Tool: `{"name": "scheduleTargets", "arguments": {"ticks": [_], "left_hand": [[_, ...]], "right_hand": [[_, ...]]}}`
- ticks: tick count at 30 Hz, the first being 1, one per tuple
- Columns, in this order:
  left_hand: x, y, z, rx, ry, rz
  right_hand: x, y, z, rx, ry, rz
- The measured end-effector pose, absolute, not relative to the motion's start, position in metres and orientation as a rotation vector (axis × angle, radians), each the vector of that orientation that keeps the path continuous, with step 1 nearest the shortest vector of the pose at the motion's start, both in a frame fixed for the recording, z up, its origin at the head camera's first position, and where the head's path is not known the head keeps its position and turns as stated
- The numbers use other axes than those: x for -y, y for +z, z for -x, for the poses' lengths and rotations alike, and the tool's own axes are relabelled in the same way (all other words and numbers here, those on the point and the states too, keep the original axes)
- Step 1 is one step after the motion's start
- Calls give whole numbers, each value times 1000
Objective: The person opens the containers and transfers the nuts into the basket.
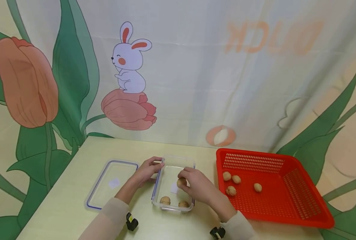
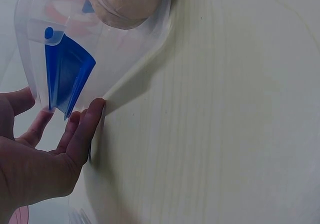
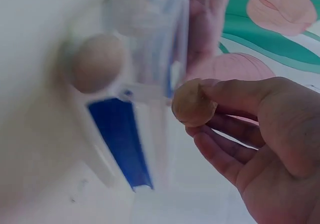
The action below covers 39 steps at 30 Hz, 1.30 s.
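Note:
A clear plastic food container [image 1: 172,209] with blue-edged sides stands on the table, and two walnuts [image 1: 165,200] lie at its near end. My left hand [image 1: 148,171] grips the container's far left side, thumb at the rim and fingers against the outer wall, as the left wrist view [image 2: 45,154] also shows. Over the container, my right hand [image 1: 197,185] pinches another walnut [image 3: 192,104] between thumb and fingertips. To the right, a red plastic basket [image 1: 265,213] holds several walnuts [image 1: 231,191]. A white paper piece [image 1: 174,188] shows at the container's bottom.
The container's lid [image 1: 98,186], clear with a blue seal, lies flat on the table left of my left hand. Behind the table [image 1: 61,200] hangs a curtain [image 1: 190,83] printed with tulips and a rabbit. The basket stands close to my right forearm.

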<state>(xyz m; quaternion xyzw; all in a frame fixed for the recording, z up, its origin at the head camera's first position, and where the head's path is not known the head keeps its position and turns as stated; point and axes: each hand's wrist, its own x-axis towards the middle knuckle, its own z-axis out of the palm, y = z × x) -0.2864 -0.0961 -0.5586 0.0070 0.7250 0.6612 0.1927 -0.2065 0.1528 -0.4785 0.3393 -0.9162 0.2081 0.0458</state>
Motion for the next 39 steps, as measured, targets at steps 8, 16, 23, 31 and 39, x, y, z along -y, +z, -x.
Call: {"name": "scheduleTargets", "arguments": {"ticks": [8, 16, 23, 31, 39], "left_hand": [[95, -559, 287, -2049, 1845, -13], [93, -557, 286, -2072, 1816, -4], [94, -556, 285, -2065, 1829, -5], [95, -555, 285, -2066, 1833, -12], [96, -557, 285, -2064, 1834, -23]], "right_hand": [[-180, -450, 206, 2711, 810, -885], [-225, -439, 208, 2728, 975, -563], [-258, -440, 204, 2687, 1055, -385], [-291, -450, 203, 2631, 1145, -231], [-310, -473, 204, 2612, 1105, -142]]}}
